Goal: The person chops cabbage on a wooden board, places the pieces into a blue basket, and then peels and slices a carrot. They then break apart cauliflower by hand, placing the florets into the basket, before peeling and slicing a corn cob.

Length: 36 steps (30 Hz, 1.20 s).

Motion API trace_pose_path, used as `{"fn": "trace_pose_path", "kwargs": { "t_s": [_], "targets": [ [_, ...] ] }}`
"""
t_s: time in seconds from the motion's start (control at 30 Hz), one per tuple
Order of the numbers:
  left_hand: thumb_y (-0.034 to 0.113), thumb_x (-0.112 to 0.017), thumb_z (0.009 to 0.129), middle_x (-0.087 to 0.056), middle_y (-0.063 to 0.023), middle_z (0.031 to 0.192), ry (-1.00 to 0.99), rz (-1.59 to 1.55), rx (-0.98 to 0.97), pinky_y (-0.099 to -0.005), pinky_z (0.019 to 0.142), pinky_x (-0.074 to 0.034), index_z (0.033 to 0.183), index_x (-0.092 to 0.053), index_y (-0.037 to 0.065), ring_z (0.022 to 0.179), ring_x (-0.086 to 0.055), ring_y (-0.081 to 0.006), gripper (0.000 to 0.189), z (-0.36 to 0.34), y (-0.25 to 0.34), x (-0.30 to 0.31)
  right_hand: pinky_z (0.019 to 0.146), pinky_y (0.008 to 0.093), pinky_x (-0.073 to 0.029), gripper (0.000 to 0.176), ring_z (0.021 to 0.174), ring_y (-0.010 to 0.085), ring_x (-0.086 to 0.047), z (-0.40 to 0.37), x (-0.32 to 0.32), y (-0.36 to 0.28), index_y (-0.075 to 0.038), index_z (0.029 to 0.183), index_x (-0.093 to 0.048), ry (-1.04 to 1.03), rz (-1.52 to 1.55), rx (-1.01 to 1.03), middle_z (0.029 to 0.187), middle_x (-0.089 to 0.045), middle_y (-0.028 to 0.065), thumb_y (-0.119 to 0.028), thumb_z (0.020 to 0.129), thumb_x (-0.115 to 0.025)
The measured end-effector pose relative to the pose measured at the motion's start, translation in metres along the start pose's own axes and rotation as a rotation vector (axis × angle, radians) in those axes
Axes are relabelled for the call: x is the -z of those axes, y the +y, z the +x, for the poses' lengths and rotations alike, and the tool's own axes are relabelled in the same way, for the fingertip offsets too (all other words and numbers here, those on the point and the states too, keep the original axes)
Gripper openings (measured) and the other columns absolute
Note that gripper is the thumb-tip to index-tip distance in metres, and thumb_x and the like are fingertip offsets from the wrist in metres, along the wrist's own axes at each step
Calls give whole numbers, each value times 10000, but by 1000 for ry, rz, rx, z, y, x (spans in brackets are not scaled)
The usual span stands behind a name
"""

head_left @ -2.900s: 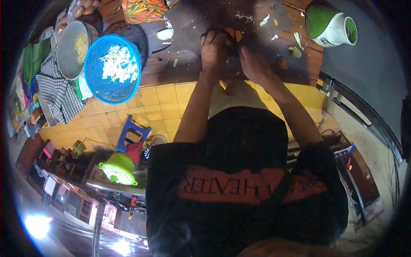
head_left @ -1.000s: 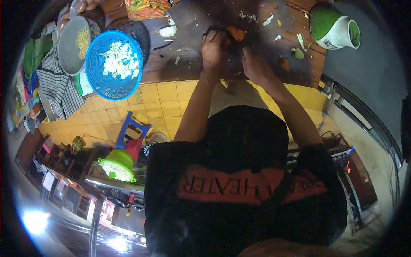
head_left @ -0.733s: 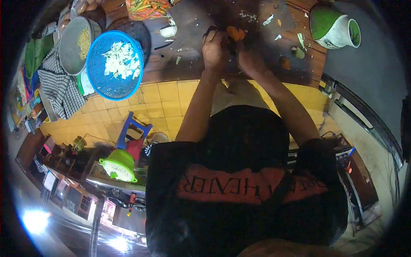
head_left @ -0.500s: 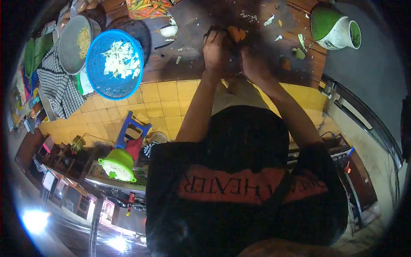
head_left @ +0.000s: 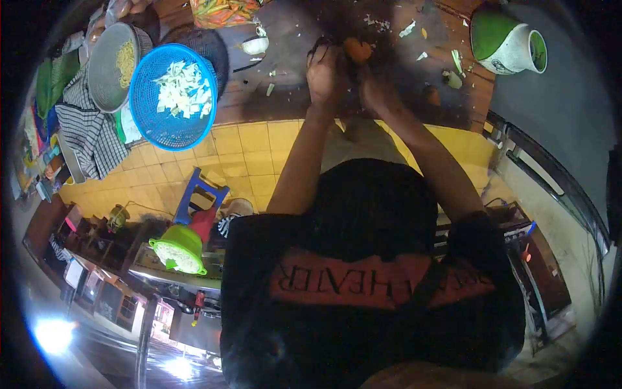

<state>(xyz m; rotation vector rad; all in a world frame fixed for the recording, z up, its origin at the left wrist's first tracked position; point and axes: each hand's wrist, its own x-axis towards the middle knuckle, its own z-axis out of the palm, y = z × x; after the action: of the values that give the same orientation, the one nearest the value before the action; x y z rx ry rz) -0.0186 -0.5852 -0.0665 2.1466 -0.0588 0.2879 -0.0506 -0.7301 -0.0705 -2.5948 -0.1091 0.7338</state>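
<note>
Working close in at the counter (head_left: 278, 107), both hands near each other at its front edge. Left hand (head_left: 326, 81): fingers curled, with something dark along the fingertips; can't tell whether that's an object or shadow, so can't call the grip. Right hand (head_left: 380, 94): fingers point up toward the left hand and end in deep shadow; can't tell if they're holding anything.

Orange piece (head_left: 357, 50) sits just past the right fingertips and just right of the left hand's fingers, so basically between the two on the far side. Looks near or touching the right fingers; too dark there to confirm contact.

Around that, white scraps dot the counter. Right of the right hand, well apart: second orange piece (head_left: 432, 95), greenish stub (head_left: 451, 80) and pale green strip (head_left: 457, 61). Left of the left hand: white piece (head_left: 255, 46).

Further out, left: bag of red, orange and green chillies (head_left: 223, 11) at the top of the view, blue basket (head_left: 164, 131) with chopped white pieces (head_left: 181, 91), and grey strainer (head_left: 102, 76) with yellow strands (head_left: 126, 63) beside it. Checked cloth (head_left: 94, 133) next to the strainer. Far right: green-and-white container (head_left: 505, 42) at the counter's end.
</note>
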Motion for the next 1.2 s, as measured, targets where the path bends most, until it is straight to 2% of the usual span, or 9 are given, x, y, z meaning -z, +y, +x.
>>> {"fn": "trace_pose_path", "kwargs": {
  "t_s": [0.1,0.2,0.3,0.4,0.5,0.7,0.9,1.0,1.2],
  "targets": [
    [46,-576,712,-579,-138,823,22,-14,-20,-446,714,-435,826,-593,53,772,-543,-368,115,1,1,-2,682,546,-473,289,788,486,-580,-21,62,-41,-9,1132,-438,-130,31,-62,843,-606,288,-182,907,-383],
    [47,-573,721,-581,-142,815,15,-45,24,-450,713,-438,831,-599,54,768,-548,-369,114,-2,-1,-2,650,548,-471,303,772,471,-589,-25,30,-14,-9,1145,-433,110,-31,148,826,-603,296,-185,902,-390],
    [52,-577,722,-584,-147,809,16,-23,22,-451,712,-444,838,-605,55,768,-555,-369,120,-3,-5,-2,638,546,-467,300,760,460,-593,-4,10,-12,-7,1145,-432,-155,-26,-83,814,-597,305,-143,878,-431],
    [57,-583,715,-581,-153,803,-30,-30,56,-452,698,-449,842,-603,52,766,-556,-373,129,-2,-3,0,644,547,-462,287,745,462,-590,-4,10,-9,-5,1130,-436,21,-58,112,805,-599,293,-116,865,-449],
    [42,-576,718,-575,-161,794,16,-83,-19,-458,677,-449,840,-603,43,763,-553,-376,125,-2,-12,-5,680,546,-470,307,773,464,-593,-17,45,-35,-6,1150,-428,-13,27,13,836,-607,288,-121,866,-449],
    [25,-573,724,-578,-164,794,7,-79,-6,-455,676,-450,802,-592,32,739,-553,-378,81,-3,-5,0,710,558,-458,386,797,469,-589,-6,17,-25,-15,1234,-395,-117,31,-123,870,-600,303,-119,865,-445],
    [35,-587,733,-575,-154,794,11,-42,-70,-455,670,-449,791,-582,37,741,-556,-376,59,-2,-8,-3,698,540,-482,387,782,458,-595,-20,41,-35,3,1230,-403,13,40,50,866,-600,296,-160,879,-427],
    [28,-582,735,-580,-154,791,14,-79,53,-453,666,-455,792,-583,39,743,-558,-376,58,-1,3,4,658,537,-485,416,728,463,-593,-19,14,-17,12,1260,-386,185,-89,146,858,-607,282,-159,882,-422],
    [26,-582,731,-579,-156,798,8,-17,13,-443,652,-462,811,-586,48,744,-561,-372,83,-2,-4,1,668,524,-484,347,776,460,-591,-7,21,-27,15,1197,-424,66,-69,66,859,-603,282,-95,869,-436]
  ]
}}
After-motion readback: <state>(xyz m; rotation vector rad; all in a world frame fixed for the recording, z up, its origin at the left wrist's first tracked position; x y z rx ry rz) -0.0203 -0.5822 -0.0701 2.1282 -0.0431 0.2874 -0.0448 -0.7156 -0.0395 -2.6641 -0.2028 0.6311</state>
